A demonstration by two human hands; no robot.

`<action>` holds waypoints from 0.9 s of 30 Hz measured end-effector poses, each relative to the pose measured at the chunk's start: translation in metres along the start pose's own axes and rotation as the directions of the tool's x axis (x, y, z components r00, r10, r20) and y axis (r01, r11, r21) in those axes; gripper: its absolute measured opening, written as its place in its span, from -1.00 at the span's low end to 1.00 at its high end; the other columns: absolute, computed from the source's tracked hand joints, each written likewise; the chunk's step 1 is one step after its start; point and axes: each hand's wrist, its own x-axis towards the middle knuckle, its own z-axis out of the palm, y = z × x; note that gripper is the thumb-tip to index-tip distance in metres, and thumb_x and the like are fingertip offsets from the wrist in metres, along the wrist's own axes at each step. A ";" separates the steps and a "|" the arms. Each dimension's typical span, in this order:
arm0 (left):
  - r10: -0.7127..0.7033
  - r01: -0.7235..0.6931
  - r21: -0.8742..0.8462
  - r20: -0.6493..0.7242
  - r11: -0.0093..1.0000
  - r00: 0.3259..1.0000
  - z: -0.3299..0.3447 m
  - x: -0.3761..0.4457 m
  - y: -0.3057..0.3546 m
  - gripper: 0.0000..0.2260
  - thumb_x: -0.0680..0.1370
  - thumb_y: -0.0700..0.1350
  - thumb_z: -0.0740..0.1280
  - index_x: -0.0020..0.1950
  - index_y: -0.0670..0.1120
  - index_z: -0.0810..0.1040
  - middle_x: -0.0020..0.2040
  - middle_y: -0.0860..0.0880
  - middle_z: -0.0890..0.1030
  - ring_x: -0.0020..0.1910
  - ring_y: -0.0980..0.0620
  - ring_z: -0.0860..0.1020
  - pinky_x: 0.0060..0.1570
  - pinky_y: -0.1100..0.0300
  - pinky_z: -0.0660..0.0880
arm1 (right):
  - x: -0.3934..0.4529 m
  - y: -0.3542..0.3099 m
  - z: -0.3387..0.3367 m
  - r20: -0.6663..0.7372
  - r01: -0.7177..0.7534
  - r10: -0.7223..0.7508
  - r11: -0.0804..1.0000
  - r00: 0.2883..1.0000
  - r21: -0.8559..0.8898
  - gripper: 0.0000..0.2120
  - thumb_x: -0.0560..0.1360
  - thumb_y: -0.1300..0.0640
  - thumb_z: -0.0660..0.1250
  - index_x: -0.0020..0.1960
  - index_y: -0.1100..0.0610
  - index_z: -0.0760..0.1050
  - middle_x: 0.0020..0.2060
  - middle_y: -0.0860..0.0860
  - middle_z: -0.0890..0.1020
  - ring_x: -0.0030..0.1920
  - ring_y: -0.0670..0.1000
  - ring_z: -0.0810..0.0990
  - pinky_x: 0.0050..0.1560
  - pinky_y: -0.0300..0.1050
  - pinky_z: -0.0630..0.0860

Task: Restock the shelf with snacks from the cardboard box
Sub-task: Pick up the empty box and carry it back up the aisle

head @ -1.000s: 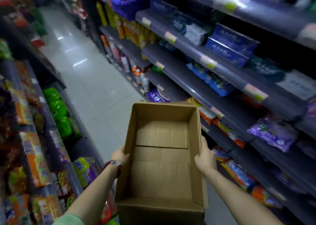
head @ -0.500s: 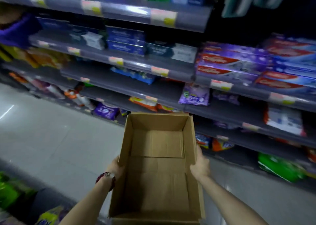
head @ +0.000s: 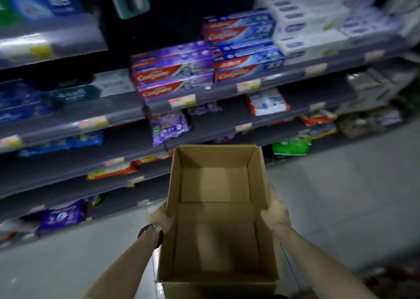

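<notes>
a: start at the fingers. what are they doing?

b: the left hand point(head: 161, 219) has its fingers curled over the left rim of the cardboard box point(head: 216, 242), thumb side outside the wall. the right hand point(head: 276, 212) grips the right wall the same way, fingers wrapped on the rim and close together. one hand on each side, two in all.

a: anything on the wrists?

b: one dark red beaded bracelet point(head: 151, 230) on the left wrist.

a: and the box itself?

b: one box, open at the top, held in the air in front of the person, its far end close to the shelf point(head: 68, 162). its inside shows only bare brown cardboard, two bottom flaps meeting at a seam.

a: what sits on the shelves?

b: five grey tiers are visible. on the upper middle tier, three purple-and-red colgate toothpaste cartons point(head: 173, 71) stacked, and just to their right a stack of blue-and-red colgate cartons point(head: 244, 48), about four; the blur makes the count uncertain. white cartons point(head: 306, 26) stand further right. below, one purple packet point(head: 169, 127) just above the box's far edge, one green packet point(head: 292, 147) down to the right, orange packets point(head: 113, 172) to the left.

a: the floor?

b: pale tiled floor point(head: 341, 196) under the box and arms.
</notes>
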 end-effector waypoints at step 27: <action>0.527 -0.718 0.454 0.488 0.528 0.696 0.137 -0.020 0.260 -0.60 0.62 -0.01 0.15 0.44 -0.11 0.31 0.33 -0.19 0.49 0.29 -0.21 0.46 0.20 0.08 0.38 | -0.113 0.176 -0.047 -0.346 -0.391 0.729 0.634 0.591 0.667 -0.37 0.51 0.27 0.21 0.49 -0.09 0.13 0.04 0.15 0.59 -0.03 0.17 0.58 -0.10 -0.08 0.51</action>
